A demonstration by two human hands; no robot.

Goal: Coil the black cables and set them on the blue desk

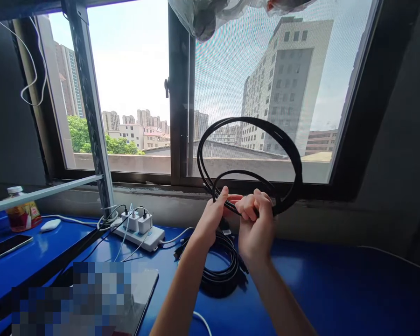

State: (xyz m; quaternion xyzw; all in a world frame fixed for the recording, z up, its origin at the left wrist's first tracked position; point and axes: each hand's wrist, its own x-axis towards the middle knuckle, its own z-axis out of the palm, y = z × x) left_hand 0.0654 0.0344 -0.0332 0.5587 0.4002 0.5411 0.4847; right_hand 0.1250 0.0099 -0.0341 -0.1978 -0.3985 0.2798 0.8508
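Both hands hold a looped black cable [296,161] up in front of the window, above the blue table. My left hand [219,210] is closed around the lower left of the coil, thumb on top. At the lower right of the loops, my right hand [255,212] is closed with its fingers curled over the strands. A smaller loop of the same cable arches between the hands. Below them on the table lies a pile of coiled black cables [227,268] with connector ends, partly hidden by my left forearm.
A white power strip [143,235] with plugged-in chargers stands left of the coils. Further left are a drink bottle [21,210], a white case [51,225] and a phone [7,247]. A tablet-like device [143,289] lies at the front left. A metal shelf post [91,107] rises by the window.
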